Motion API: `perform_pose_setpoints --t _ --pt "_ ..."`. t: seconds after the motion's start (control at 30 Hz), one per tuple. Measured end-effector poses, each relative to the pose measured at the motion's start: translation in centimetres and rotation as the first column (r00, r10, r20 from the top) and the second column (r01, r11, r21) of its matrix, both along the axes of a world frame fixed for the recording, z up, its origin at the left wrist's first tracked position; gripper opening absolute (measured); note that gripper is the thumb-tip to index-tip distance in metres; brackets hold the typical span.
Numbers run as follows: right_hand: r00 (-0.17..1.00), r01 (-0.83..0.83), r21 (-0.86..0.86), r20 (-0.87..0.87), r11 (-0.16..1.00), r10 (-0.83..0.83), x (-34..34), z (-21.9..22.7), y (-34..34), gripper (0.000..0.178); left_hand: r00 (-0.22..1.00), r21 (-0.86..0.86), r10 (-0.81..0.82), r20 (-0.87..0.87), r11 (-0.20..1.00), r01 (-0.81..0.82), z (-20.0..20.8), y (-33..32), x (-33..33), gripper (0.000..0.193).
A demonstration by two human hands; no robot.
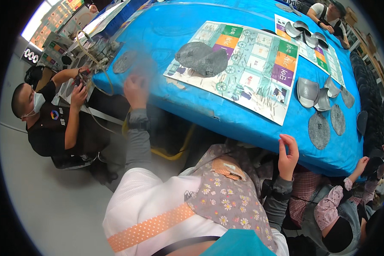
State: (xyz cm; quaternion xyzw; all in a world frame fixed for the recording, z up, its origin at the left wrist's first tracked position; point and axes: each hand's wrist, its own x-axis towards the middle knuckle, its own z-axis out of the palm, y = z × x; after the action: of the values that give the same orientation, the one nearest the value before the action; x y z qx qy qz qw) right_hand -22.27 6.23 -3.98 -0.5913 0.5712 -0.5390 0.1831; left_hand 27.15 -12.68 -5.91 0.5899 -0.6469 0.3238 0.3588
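My left hand (136, 91) reaches over the table's left edge, close to a grey oval pad (123, 62) lying there. A hazy smear covers its fingers, so whether they touch or hold anything does not show. My right hand (288, 157) hovers by the front edge of the table, fingers loosely bent and apart from the thumb, with nothing in it. Between the hands, further back, two overlapping dark grey oval pads (201, 59) rest on a printed colourful sheet (256, 68).
A blue cloth (192, 100) covers the table. At right lie curved grey shell-like pieces (308, 91) and flat grey ovals (319, 130); more shells (305, 32) sit on a farther sheet. A masked co-worker (51, 115) handles a tool at left. Other people sit at right and far right.
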Motion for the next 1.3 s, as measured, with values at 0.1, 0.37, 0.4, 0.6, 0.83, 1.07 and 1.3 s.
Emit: perform_pose_setpoints --t 0.1,0.37,0.4,0.6,0.83,1.07,1.3 --pt "0.998 -0.029 0.047 -0.057 0.998 0.032 -0.2 0.1 0.2 0.014 0.996 0.063 0.031 -0.082 0.998 -0.026 -1.5 0.8 -0.3 0.024" --pt "0.995 0.099 0.006 0.025 0.995 -0.099 0.5 -0.6 -2.6 0.026 0.913 0.050 0.010 -0.407 0.999 0.012 3.3 -0.5 -6.7 0.025" --pt "0.960 0.216 0.029 0.175 0.976 -0.217 0.7 -0.2 -2.9 0.032 0.910 0.152 -0.006 -0.414 0.986 0.075 4.3 -0.1 -7.4 0.024" --pt "0.907 0.061 0.195 0.398 0.979 -0.136 -2.4 -1.2 -8.8 0.053 0.852 0.226 -0.488 -0.190 0.823 0.521 3.8 -4.3 -13.2 0.025" --pt "0.767 -0.307 0.462 0.638 0.832 -0.071 -0.5 1.0 -10.5 0.030 0.576 0.150 -0.684 -0.449 0.578 0.802 4.3 -6.6 -14.1 0.015" --pt "0.753 -0.300 0.286 0.657 0.910 0.042 0.5 1.5 -9.1 0.032 0.536 0.023 -0.417 -0.734 0.773 0.634 6.0 -8.4 -13.7 0.022" --pt "0.806 -0.180 0.170 0.589 0.969 0.047 0.3 2.8 -7.6 0.031 0.346 -0.168 -0.419 -0.839 0.805 0.569 5.3 -8.4 -13.5 0.034"
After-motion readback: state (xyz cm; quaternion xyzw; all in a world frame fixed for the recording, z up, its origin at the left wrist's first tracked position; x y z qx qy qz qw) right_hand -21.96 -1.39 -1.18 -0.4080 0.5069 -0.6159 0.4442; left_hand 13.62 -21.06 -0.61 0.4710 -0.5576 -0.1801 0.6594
